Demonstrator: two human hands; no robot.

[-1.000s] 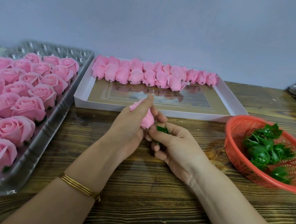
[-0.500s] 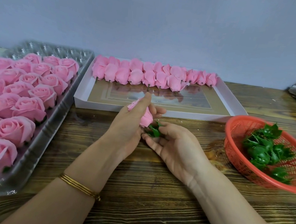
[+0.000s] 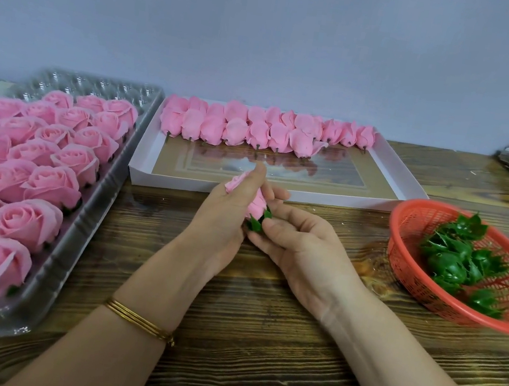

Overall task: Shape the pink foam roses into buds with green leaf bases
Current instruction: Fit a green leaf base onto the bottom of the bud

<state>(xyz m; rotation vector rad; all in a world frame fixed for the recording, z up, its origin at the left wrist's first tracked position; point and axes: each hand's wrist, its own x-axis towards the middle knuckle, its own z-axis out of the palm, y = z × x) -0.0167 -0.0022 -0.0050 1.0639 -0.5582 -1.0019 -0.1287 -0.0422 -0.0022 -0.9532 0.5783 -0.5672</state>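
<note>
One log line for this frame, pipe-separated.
left hand: grips pink bud | right hand: pinches green leaf base at bud bottom | stage: base fitting | spare bases: red basket

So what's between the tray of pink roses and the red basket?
In the head view, the left hand and right hand, holding one pink rose with its green leaf base, above the wooden table.
</note>
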